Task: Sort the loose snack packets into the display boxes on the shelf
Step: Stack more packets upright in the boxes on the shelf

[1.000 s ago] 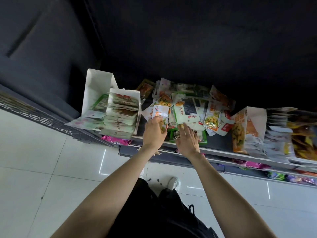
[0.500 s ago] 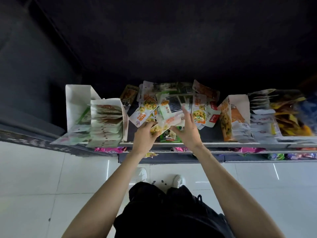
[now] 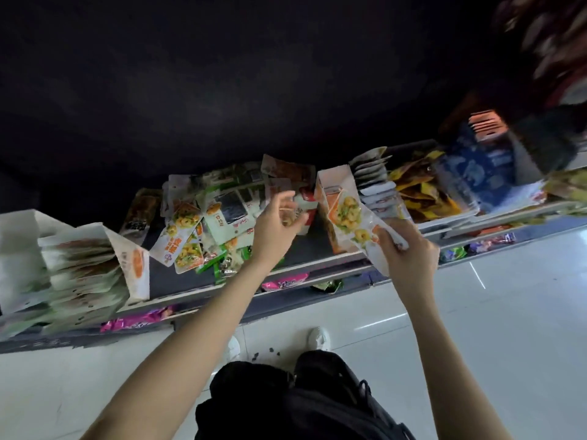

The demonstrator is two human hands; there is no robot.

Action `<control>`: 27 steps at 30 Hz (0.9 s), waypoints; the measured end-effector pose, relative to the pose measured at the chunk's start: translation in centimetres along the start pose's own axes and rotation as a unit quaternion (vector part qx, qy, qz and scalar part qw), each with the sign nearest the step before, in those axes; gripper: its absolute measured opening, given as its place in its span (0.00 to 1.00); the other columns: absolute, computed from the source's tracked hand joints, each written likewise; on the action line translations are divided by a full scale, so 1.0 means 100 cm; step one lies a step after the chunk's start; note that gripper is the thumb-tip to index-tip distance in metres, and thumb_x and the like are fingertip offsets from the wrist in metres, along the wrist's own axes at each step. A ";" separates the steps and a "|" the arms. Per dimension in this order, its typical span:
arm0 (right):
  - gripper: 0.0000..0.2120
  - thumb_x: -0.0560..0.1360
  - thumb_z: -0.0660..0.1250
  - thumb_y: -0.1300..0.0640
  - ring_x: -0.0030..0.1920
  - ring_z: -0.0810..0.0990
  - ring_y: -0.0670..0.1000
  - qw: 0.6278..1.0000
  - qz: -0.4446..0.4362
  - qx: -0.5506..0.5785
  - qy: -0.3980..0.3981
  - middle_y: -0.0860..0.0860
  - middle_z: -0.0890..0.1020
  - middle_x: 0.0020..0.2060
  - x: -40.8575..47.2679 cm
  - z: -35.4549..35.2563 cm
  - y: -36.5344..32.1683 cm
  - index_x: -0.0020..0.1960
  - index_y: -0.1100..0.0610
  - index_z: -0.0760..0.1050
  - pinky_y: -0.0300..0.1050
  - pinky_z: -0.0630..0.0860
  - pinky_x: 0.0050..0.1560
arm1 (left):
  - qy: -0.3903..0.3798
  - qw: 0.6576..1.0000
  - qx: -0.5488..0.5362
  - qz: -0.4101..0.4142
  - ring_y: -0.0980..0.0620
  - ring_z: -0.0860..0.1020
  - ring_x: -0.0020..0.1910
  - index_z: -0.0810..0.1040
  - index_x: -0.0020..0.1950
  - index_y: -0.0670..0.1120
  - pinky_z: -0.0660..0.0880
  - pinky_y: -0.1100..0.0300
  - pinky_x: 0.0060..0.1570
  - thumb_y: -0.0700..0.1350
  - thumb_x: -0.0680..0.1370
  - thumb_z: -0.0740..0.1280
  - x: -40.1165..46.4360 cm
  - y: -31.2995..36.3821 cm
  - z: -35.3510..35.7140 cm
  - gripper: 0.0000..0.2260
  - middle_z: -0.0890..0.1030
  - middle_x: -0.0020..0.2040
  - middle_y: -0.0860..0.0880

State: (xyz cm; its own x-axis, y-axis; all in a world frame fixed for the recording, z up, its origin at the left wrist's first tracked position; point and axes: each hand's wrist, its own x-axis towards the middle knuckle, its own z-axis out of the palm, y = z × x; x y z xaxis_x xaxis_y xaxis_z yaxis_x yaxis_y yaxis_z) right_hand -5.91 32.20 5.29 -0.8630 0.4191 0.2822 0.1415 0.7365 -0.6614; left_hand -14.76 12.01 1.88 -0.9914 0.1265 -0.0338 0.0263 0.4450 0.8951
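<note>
Right hand (image 3: 409, 258) grips snack packet (image 3: 349, 217) beside display box (image 3: 330, 198).

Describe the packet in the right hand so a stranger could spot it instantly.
Start at the dark shelf, then the white display box right of the loose pile. The packet, gripped by the right hand, leans against that box; unlike its neighbours, it is lifted off the shelf.

**Dim shelf, bright floor, blur at the edges**

The upper half of the view is near-black, with a faint grey glow around 12 o'clock. The white tiled floor (image 3: 495, 312) from 4 to 8 o'clock is brightly lit and carries thin streaks of glare. Motion blur smears the packets at 2 o'clock and the display box (image 3: 95, 265) at 9 o'clock. Wide-angle distortion bends the shelf edge (image 3: 241, 282).
</note>
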 end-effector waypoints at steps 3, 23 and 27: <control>0.04 0.74 0.70 0.60 0.26 0.76 0.55 0.997 -0.046 -0.056 0.008 0.54 0.80 0.27 0.033 -0.006 0.018 0.48 0.57 0.80 0.39 0.66 0.29 | -0.040 0.996 -0.005 -0.079 0.57 0.78 0.45 0.68 0.69 0.47 0.74 0.64 0.48 0.47 0.76 0.70 0.017 0.000 0.048 0.23 0.78 0.58 0.49; 0.15 0.61 0.61 0.68 0.24 0.74 0.48 0.821 -0.315 -0.410 -0.241 0.46 0.76 0.22 0.085 0.083 0.023 0.35 0.50 0.80 0.40 0.70 0.44 | 0.045 0.994 0.100 -0.014 0.57 0.78 0.46 0.75 0.61 0.48 0.76 0.61 0.48 0.44 0.76 0.68 0.007 -0.015 0.044 0.14 0.80 0.50 0.54; 0.12 0.68 0.61 0.63 0.37 0.80 0.53 0.892 -0.280 -0.287 -0.209 0.52 0.84 0.37 0.068 0.080 0.018 0.47 0.56 0.81 0.48 0.70 0.53 | 0.168 0.971 0.166 -0.042 0.54 0.76 0.50 0.75 0.57 0.44 0.72 0.62 0.50 0.44 0.76 0.69 -0.024 -0.065 -0.025 0.11 0.78 0.52 0.51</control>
State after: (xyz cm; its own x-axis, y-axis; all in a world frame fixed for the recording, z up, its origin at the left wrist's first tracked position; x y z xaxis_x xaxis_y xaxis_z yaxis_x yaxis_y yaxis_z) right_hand -15.45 32.16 0.43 -0.9648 -0.2457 0.0938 -0.2468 0.9691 0.0006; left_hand -12.90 6.64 -2.74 -0.9763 -0.1941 0.0954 -0.0726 0.7096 0.7009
